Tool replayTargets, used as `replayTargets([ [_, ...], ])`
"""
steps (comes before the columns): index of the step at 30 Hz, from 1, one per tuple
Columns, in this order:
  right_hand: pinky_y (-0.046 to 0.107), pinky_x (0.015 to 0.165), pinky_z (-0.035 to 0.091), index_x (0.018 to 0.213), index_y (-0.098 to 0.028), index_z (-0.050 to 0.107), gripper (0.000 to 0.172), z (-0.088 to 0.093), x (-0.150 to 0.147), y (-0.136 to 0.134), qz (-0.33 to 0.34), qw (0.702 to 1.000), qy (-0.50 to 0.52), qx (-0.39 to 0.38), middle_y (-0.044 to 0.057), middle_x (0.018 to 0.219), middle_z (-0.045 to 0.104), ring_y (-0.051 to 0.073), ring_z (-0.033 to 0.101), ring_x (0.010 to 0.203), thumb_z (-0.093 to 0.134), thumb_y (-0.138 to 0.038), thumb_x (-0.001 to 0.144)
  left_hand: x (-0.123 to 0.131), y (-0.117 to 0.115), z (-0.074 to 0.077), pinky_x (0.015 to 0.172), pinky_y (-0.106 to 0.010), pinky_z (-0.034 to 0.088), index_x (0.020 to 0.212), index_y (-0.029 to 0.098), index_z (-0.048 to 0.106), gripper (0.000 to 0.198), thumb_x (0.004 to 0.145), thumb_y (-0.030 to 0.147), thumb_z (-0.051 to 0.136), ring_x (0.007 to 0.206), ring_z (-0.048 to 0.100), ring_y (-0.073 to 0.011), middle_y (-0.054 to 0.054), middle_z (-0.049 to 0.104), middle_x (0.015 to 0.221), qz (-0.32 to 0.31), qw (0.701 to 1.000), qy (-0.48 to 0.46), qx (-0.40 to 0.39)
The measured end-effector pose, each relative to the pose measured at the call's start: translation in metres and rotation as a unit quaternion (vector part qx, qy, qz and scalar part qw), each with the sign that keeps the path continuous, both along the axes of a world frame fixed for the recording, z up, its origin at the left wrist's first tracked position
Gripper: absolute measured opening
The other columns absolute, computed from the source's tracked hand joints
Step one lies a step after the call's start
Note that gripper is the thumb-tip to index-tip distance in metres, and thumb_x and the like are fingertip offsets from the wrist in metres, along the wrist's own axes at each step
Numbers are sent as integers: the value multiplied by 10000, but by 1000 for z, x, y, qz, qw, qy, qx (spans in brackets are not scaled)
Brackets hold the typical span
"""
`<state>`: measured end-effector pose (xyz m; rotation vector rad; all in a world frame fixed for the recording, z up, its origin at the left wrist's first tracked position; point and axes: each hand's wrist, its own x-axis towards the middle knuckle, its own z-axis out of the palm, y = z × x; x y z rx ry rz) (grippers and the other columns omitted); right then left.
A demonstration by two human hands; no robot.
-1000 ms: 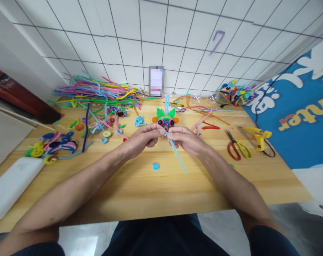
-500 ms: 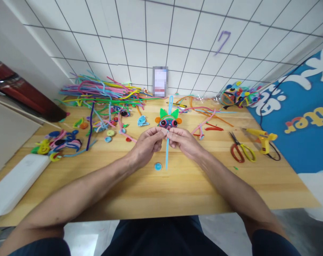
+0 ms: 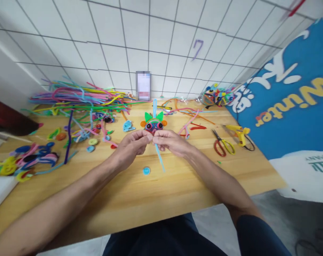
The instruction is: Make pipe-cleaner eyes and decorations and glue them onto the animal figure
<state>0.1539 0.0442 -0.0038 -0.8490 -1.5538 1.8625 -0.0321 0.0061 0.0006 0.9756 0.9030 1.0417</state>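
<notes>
Both of my hands meet over the middle of the wooden table [image 3: 118, 199]. My left hand [image 3: 133, 147] and my right hand [image 3: 170, 142] pinch a light blue pipe cleaner [image 3: 159, 158] between fingertips. One tail of it slants down below my fingers, and a light blue loop [image 3: 154, 106] shows beyond them. Just past my fingertips sits a colourful pipe-cleaner face [image 3: 154, 122] with green ears, orange side discs and black eyes; my hands cover its lower part. A blue coiled disc [image 3: 146, 170] lies on the table below my hands.
Loose pipe cleaners [image 3: 81, 94] are heaped at the back left, with coiled pieces [image 3: 90, 148] nearer. Scissors [image 3: 222, 144] and a yellow glue gun [image 3: 238, 133] lie on the right. A phone [image 3: 143, 86] leans on the tiled wall; a finished-looking bundle [image 3: 217, 96] stands at back right.
The view has swung to the right, so the table's contents appear further left. The pipe cleaner's lower tail now slants to the right instead of hanging straight; both hands keep their pinch.
</notes>
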Motion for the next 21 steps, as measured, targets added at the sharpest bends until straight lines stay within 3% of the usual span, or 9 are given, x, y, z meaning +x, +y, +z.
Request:
replayTargets([
  [5,224,528,331,728,-189,589,419,-5,-7,-3,-16,999,24,19,-58,620,534,80,468,553,795,-549,779,11,-11,-2,484,-188,256,784,163,620,343,803,429,836,471,241,-42,91,382,552,55,997,-57,-23],
  [11,225,502,300,700,-173,620,325,12,7,0,43,999,-14,0,-64,572,504,75,413,519,778,-452,748,-9,1,6,488,-204,214,873,170,692,294,805,413,842,513,286,-60,66,441,587,-66,996,53,13],
  [14,231,496,283,684,-171,621,300,14,12,2,49,998,-29,7,-56,561,509,77,407,513,744,-433,763,-18,7,6,498,-209,209,860,173,704,264,825,402,831,524,293,-57,60,454,616,-96,990,93,41],
  [17,233,506,290,689,-171,627,280,9,11,4,42,999,-17,22,-47,586,530,79,426,530,722,-412,795,-15,7,5,490,-219,180,818,162,702,299,785,416,856,502,268,-51,62,440,586,-73,995,63,36],
  [21,231,521,321,758,-171,657,289,-1,5,1,21,1000,6,21,-46,622,542,84,463,547,738,-440,827,2,-3,0,473,-212,172,755,156,665,380,701,443,908,470,241,-40,75,418,549,8,999,-35,-20],
])
